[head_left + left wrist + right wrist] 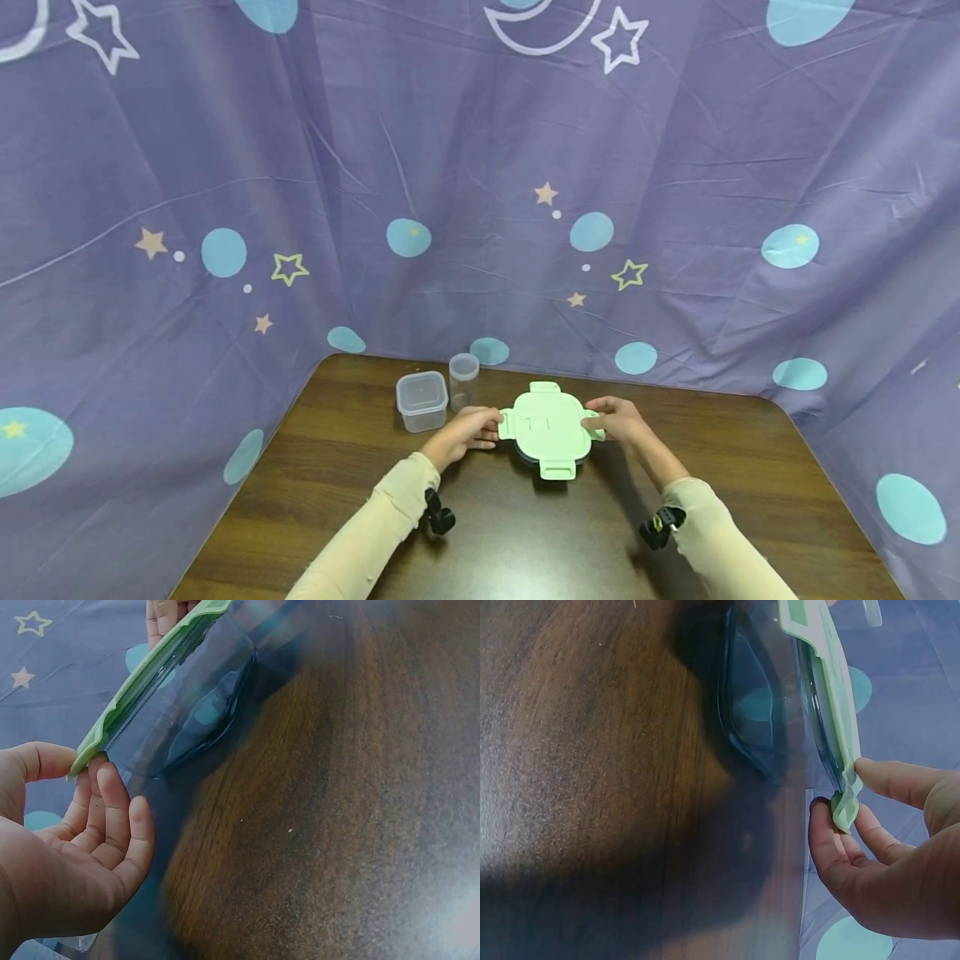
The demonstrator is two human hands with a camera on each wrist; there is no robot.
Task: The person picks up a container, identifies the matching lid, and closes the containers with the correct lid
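Note:
A light green snap-lock lid [553, 437] with flaps standing out on its sides covers a clear glass food container [199, 716] near the table's far middle. My left hand [468, 432] pinches the lid's left flap, its thumb on top and fingers underneath. On the opposite side my right hand [622, 419] pinches the right flap between thumb and fingers, as the right wrist view shows up close on the lid [836, 705]. Below the lid the glass bowl shows in both wrist views, mostly hidden from above.
A lidded clear plastic box [422, 402] stands to the left of the container. Beside it rises a clear cylindrical jar [464, 379] with a pale lid. The brown wooden table [360, 467] meets a purple patterned curtain [480, 167] at the back and sides.

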